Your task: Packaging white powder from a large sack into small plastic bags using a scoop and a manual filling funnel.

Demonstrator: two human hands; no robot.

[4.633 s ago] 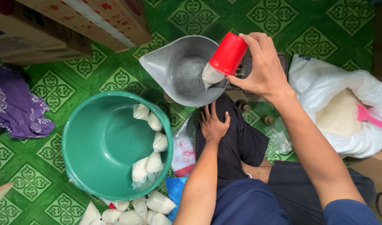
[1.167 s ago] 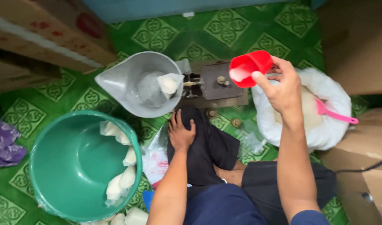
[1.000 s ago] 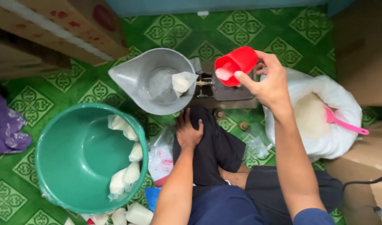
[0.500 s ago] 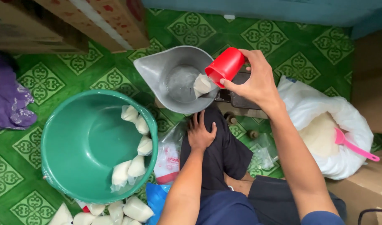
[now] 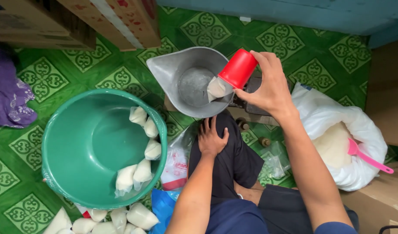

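Since half a second ago your right hand (image 5: pixel 268 86) has tipped the red cup (image 5: pixel 238 68) further over, so its mouth now faces down and left into the grey metal scoop pan (image 5: pixel 168 73), with its base up and to the right. The cup's long axis slants from upper right to lower left, across the pan's right rim. Your fingers are clamped around the cup's side. A small clear bag of white grains (image 5: pixel 216 88) sits just under the cup's mouth, inside the pan against its right wall. The pan's pointed spout aims up and left, away from the cup.

Your left hand (image 5: pixel 212 138) lies flat and empty on your dark-trousered knee (image 5: pixel 233 160), just below the pan, fingers spread. Left of and below the pan stands the green basin (image 5: pixel 60 147) with filled bags (image 5: pixel 142 169) along its right wall. Right of the pan is a white sack of grains (image 5: pixel 337 143) holding a pink scoop (image 5: pixel 368 157).
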